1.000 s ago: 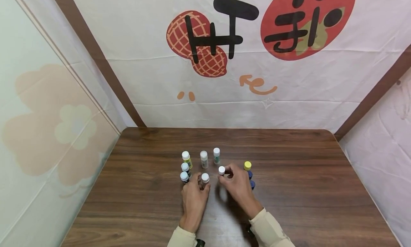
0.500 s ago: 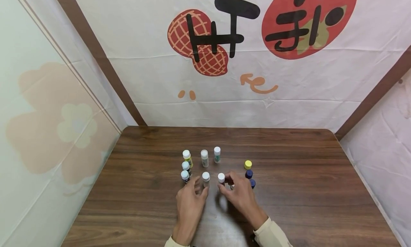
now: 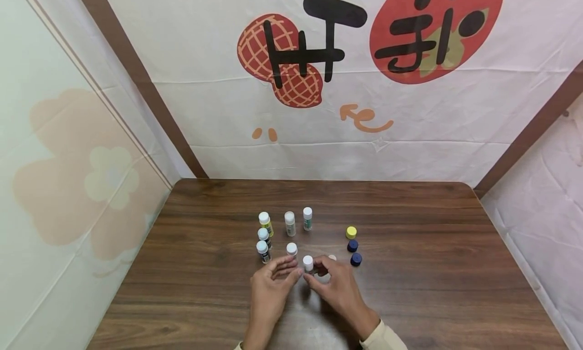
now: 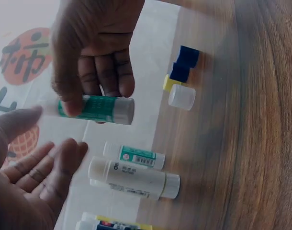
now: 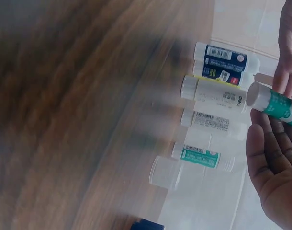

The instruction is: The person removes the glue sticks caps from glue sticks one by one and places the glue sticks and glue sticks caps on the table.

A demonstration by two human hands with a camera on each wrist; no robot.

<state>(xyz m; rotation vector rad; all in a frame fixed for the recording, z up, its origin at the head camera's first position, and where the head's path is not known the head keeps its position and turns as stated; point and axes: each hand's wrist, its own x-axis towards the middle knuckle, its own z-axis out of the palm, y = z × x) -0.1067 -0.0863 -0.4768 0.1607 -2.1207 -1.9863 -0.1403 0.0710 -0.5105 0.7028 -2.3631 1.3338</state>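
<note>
My right hand (image 3: 334, 281) pinches a green-labelled glue stick (image 4: 102, 108) with a white top between thumb and fingers. Its white base shows in both wrist views, raised over the table. My left hand (image 3: 273, 284) is beside it, fingers loosely extended and holding nothing, the thumb tip close to the stick's top end. Just behind the left fingertips stands a white glue stick (image 3: 292, 249), its lower part hidden by the hand in the head view. Past my right fingers, a translucent cap (image 4: 182, 97) lies on the table, mostly covered in the head view.
Farther back stand another green-labelled glue stick (image 3: 307, 219) and a white one (image 3: 290, 224). On the left are a yellow-labelled stick (image 3: 265, 223) and two dark-blue-labelled ones (image 3: 263, 250). Right of my hands sit a yellow cap (image 3: 351, 232) and two navy caps (image 3: 356, 259).
My left hand has come away from the white glue stick and turned toward the right hand. My right hand has brought the green-labelled glue stick nearer to me and slightly left.
</note>
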